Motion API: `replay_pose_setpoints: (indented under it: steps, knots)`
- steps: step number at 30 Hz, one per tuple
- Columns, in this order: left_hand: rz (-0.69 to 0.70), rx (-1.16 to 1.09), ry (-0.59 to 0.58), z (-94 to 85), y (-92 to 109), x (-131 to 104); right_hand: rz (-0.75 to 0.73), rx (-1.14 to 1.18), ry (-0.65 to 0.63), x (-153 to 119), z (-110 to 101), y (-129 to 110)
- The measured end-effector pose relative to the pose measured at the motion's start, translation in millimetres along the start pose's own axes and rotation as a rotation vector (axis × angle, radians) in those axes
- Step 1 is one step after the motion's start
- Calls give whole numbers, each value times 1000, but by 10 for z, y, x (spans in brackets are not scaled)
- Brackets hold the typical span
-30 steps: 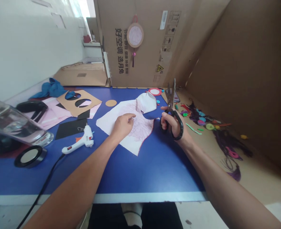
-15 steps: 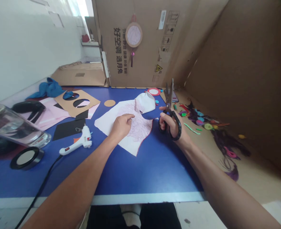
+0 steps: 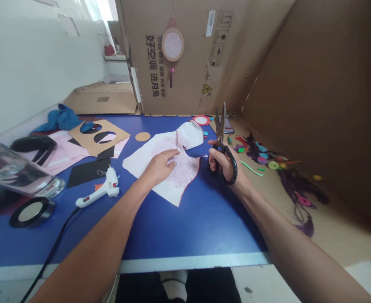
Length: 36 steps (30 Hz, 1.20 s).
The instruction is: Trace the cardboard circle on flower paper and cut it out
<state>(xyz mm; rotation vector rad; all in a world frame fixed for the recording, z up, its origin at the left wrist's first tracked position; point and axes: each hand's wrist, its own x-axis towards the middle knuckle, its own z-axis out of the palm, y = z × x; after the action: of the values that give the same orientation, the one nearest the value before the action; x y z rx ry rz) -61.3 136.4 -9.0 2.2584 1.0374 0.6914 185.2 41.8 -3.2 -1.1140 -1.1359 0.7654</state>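
A white piece of cloth or paper [image 3: 138, 158] with a fine purple line drawing lies on the blue table. Its right edge is a reddish curve, and its upper right part is folded over. On the drawing rests my left hand [image 3: 160, 167], forefinger stretched out and thumb apart, gripping nothing. To the right of the sheet, my right hand [image 3: 225, 164] holds black-handled scissors [image 3: 220, 134] by their loops. The blades point away from me, slightly parted, and are clear of the sheet. A small tan disc [image 3: 143, 136] lies beyond the sheet's left side.
At left are a white glue gun [image 3: 102, 189], a roll of tape [image 3: 32, 212], a clear glass [image 3: 24, 172], black paper [image 3: 86, 171] and cardboard with round holes [image 3: 112, 134]. Buttons and tassels [image 3: 286, 176] lie at right. Cardboard walls [image 3: 192, 54] stand behind.
The thumb of my left hand has come away from the forefinger, and the fingers lie flatter on the sheet. My right hand still holds the scissors; the view has shifted slightly.
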Motion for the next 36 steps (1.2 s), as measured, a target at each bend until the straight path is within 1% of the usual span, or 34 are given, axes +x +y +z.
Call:
replay_pose_setpoints:
  steps: [3, 5, 9, 13, 19, 23, 26, 28, 30, 33, 36]
  knots:
    - [104, 95, -166, -122, 14, -12, 9, 12, 0, 1, 1, 3]
    - [131, 180, -250, -162, 19, -18, 12, 12, 0, 0, 3, -2]
    - [126, 341, -371, -109, 14, -33, 16, -1, 1, -3, 8, -26]
    - [100, 437, -403, -18, 51, -59, 16, -23, -3, -10, 15, -58]
    - [59, 515, -428, 34, 90, -80, 2, -49, -8, -9, 2, -34]
    - [58, 515, -418, 55, 79, -87, -7, -22, -14, -2, 1, -8]
    - [61, 504, -379, 44, 93, -89, 16, -5, -3, -3, 10, -19]
    - [53, 496, -320, 14, 98, -84, 19, -3, 1, -7, 13, -26]
    - [28, 496, -234, -27, 80, -71, 19, 3, -2, -10, 9, -21]
    - [-46, 506, -109, -80, -1, -42, 21, 16, -8, -7, -5, 5]
    - [-114, 507, -58, -83, -87, -25, 17, 7, -17, 0, -12, 24]
